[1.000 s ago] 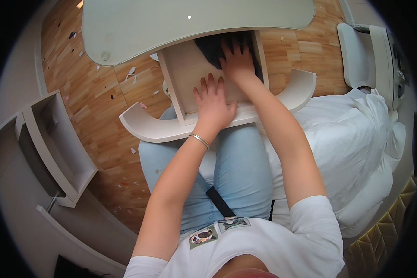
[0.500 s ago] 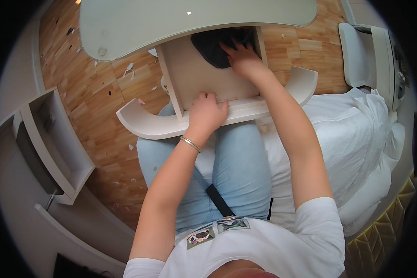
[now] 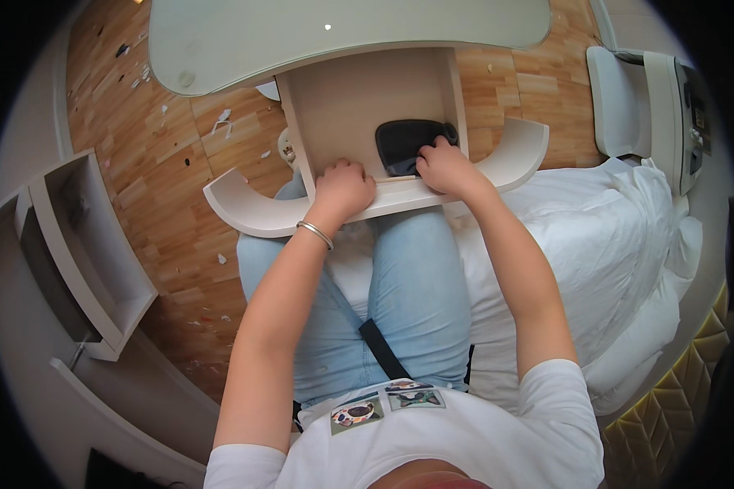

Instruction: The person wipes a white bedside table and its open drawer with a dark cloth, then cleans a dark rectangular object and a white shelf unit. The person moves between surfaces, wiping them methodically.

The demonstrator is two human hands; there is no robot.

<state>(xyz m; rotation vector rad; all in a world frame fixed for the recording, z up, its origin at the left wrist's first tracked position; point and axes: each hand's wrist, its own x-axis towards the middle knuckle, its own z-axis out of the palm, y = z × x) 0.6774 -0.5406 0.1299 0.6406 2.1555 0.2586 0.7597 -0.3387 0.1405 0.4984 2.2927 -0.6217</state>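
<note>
A shallow beige drawer point(image 3: 359, 98) stands pulled out from under a pale glass-topped desk point(image 3: 342, 28), above my knees. Its curved white front panel point(image 3: 245, 210) faces me. My left hand point(image 3: 342, 189) is curled over the front edge of the drawer, with a silver bangle on its wrist. My right hand point(image 3: 444, 167) grips the near edge of a flat black pouch point(image 3: 400, 140) that lies in the drawer's right front corner. Its fingers hide part of the pouch.
I sit on a bed with white bedding point(image 3: 612, 269), my legs in light blue jeans point(image 3: 408, 285). The wooden floor point(image 3: 171, 187) is strewn with small scraps. A white open shelf unit point(image 3: 90, 244) stands at the left, a white padded chair point(image 3: 628, 106) at the right.
My left hand has drawn back from the drawer's floor to its front edge. My right hand and the black pouch have come from the back of the drawer toward the front.
</note>
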